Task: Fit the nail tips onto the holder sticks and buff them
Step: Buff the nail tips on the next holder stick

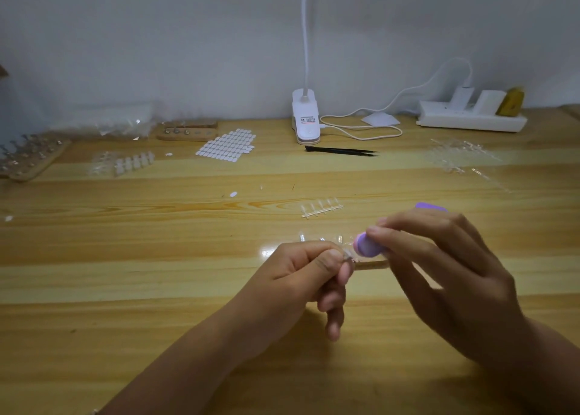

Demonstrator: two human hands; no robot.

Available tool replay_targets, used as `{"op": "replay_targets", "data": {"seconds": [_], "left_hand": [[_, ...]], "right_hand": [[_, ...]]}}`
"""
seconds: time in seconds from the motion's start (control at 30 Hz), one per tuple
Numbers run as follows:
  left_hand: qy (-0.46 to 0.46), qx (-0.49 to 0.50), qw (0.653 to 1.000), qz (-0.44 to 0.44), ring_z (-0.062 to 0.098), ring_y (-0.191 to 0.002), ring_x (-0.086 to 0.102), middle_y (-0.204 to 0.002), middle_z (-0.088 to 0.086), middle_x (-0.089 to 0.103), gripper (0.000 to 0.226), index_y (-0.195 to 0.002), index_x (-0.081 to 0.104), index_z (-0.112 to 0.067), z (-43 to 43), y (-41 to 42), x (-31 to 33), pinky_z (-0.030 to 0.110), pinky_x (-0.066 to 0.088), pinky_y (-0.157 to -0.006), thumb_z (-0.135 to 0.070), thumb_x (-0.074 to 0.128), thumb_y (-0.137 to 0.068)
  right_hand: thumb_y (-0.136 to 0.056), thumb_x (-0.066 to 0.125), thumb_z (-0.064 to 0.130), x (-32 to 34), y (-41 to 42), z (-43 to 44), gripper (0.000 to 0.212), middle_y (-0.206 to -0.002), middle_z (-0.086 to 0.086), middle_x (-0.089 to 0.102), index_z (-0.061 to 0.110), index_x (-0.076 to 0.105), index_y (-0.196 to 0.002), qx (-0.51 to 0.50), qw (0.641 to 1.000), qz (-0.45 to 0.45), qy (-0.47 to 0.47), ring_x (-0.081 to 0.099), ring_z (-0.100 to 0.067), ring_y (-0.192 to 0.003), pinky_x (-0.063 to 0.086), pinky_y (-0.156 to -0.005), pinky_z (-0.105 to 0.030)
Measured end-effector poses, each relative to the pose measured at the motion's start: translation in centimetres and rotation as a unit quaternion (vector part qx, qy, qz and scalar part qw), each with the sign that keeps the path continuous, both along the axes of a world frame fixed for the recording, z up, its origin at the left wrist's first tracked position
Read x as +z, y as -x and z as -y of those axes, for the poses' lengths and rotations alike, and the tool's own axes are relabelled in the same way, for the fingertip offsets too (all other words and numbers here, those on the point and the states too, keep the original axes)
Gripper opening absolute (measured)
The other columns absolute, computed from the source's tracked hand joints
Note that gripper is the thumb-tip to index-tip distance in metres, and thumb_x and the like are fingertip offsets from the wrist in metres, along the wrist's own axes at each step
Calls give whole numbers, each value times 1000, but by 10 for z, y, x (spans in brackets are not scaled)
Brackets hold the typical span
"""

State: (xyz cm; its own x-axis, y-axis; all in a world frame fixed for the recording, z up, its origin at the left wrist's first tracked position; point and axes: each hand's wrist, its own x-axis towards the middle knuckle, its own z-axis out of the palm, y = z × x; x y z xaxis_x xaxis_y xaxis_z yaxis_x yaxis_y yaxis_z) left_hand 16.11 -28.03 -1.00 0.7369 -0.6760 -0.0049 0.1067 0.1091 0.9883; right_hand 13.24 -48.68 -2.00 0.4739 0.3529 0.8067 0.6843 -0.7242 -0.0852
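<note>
Bench (157, 289) of pale wood carries everything here, and both hands are above its near part. The left hand (301, 276) has thumb and forefinger pinched on a small clear nail tip (347, 255), while its other fingers curl downward. The tip is blurred, so I cannot tell if a stick is under it. The right hand (448, 267) grips a purple buffer block (367, 245) with fingers on top and thumb below. The rounded end of the block points to the left hand and is just beside the nail tip, perhaps touching it.

Far beyond the right hand a white power strip (470, 119) lies at the wall with plugs in it. Far beyond the left hand stands a white clip lamp (305, 119), and black tweezers (342, 150) lie just in front of it. Well to the left of the left hand, at the far edge, a wooden rack (31, 160) holds rows of holder sticks. A white sheet of adhesive tabs (227, 146) lies beyond the left hand, on its left side. Just beyond both hands, between them, lies a short strip of nail tips (321, 209).
</note>
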Motion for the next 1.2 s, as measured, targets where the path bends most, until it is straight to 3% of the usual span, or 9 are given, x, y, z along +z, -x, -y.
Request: {"op": "replay_targets", "data": {"seconds": [0.13, 0.33, 0.53, 0.63, 0.73, 0.83, 0.97, 1.13, 1.2], "left_hand": [[5, 0, 999, 32, 15, -48, 54, -58, 1, 46, 34, -87, 53, 11, 2, 2, -3, 24, 48, -52, -19, 43, -100], [36, -7, 999, 11, 19, -50, 56, -58, 0, 50, 29, -75, 59, -15, -1, -1, -1, 23, 48, -55, -20, 43, -99], [34, 42, 995, 78, 19, -63, 65, -71, 5, 66, 19, -87, 69, -7, 2, 1, -3, 28, 51, -58, -13, 53, -96], [23, 74, 993, 89, 20, -65, 67, -72, 7, 68, 20, -85, 70, -1, 0, -1, -6, 27, 51, -58, -10, 55, -94], [18, 88, 990, 109, 19, -68, 68, -74, 10, 71, 16, -91, 74, 2, 1, 0, -7, 26, 50, -58, -9, 62, -91], [12, 102, 984, 144, 16, -70, 67, -75, 7, 72, 15, -96, 75, 2, 1, 1, -8, 26, 50, -59, -8, 69, -87], [3, 140, 980, 142, 22, -70, 68, -77, 17, 71, 15, -90, 76, 3, 0, 0, -9, 28, 53, -57, -9, 69, -84], [-6, 139, 974, 180, 20, -69, 65, -77, 5, 74, 15, -96, 79, -7, 0, -1, -10, 31, 52, -55, -15, 73, -84], [-32, 154, 966, 207, 19, -68, 65, -76, 4, 73, 11, -92, 79, -10, 0, -2, -12, 32, 52, -56, -15, 74, -84]], "right_hand": [[-84, 68, -8, -4, 10, -7, 37, -117, -13, 65, -1, 65, -120, 41, 999, -3, 27, 62, -26, -110, 47, -98, -30], [-91, 63, -5, 3, 1, 3, 27, -115, -3, 65, 3, 64, -116, -3, 999, -4, -35, 61, -16, -110, 46, -98, -29], [-84, 67, -9, -3, 7, -5, 37, -115, -9, 64, 4, 67, -118, 20, 1000, -1, 8, 60, -20, -107, 42, -101, -26], [-87, 65, -8, 1, -1, 4, 30, -113, -9, 64, 1, 64, -116, -19, 1000, -10, -14, 60, -18, -106, 47, -96, -30], [-91, 62, -4, -1, 6, -2, 27, -114, -10, 64, 1, 66, -117, 24, 999, -11, -21, 60, -19, -109, 44, -98, -28], [-89, 63, -6, -6, 8, -6, 32, -118, -11, 64, 1, 66, -120, 55, 998, -18, 22, 59, -21, -111, 43, -100, -27], [-88, 63, -8, -1, -5, 6, 31, -110, -13, 65, -1, 64, -118, -15, 999, -33, -4, 61, -20, -105, 49, -92, -34], [-91, 60, -6, -8, 7, -7, 31, -116, -12, 63, -3, 64, -121, 58, 997, -31, 27, 59, -23, -109, 43, -100, -28], [-90, 60, -7, -4, 1, 0, 31, -113, -15, 65, -3, 65, -120, 31, 999, -32, 29, 60, -25, -107, 43, -99, -29]]}}
